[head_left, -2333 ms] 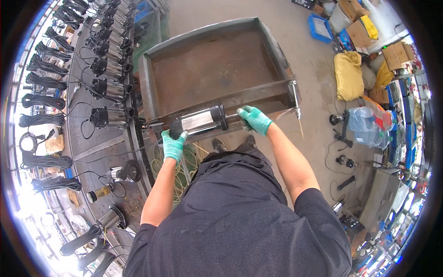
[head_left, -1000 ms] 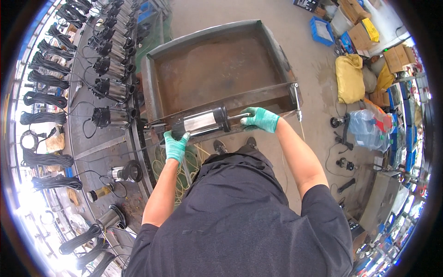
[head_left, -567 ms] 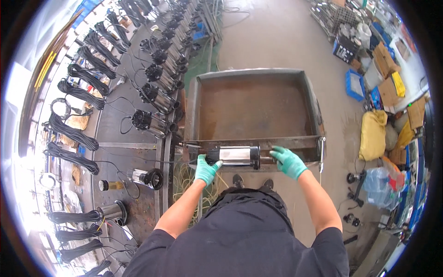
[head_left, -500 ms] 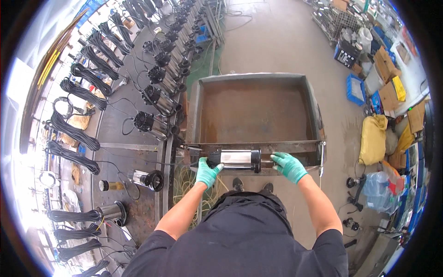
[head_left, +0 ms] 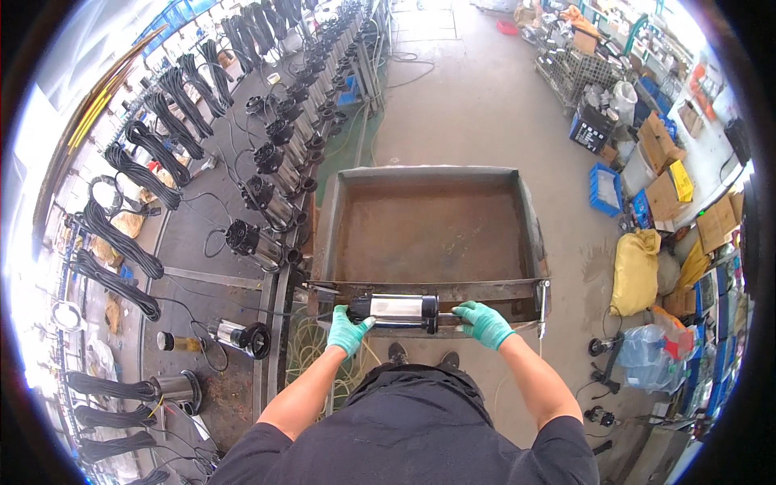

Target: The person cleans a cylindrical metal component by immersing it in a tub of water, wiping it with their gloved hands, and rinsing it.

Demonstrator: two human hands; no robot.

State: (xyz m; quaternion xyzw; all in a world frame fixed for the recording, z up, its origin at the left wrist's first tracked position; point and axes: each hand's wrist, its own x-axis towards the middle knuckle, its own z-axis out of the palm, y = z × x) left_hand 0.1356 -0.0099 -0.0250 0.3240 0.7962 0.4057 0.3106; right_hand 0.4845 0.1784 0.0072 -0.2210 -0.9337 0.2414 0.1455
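A submersible pump motor (head_left: 396, 307), with a silver cylinder between black ends, lies level at the near edge of a metal tank (head_left: 428, 172). My left hand (head_left: 347, 333), in a green glove, grips its black cable end. A thin shaft (head_left: 449, 314) sticks out of the other end. The gloved fingers of my right hand (head_left: 487, 325) are closed around it, partly hiding its tip. A black cable (head_left: 234, 301) runs from the motor to the left across the bench. Shallow brownish liquid (head_left: 428, 234) appears to cover the tank floor behind the motor.
On the left bench (head_left: 202, 242) stands a row of similar pump motors (head_left: 255, 242), with coiled black cables (head_left: 121, 238) hanging beyond. Yellowish hose (head_left: 315, 356) lies tangled near my left forearm. A yellow sack (head_left: 634, 273), a blue crate (head_left: 605, 189) and boxes line the right side.
The view has tilted upward, so the tank and motor sit lower in the picture. Both hands keep their places on the motor and shaft.
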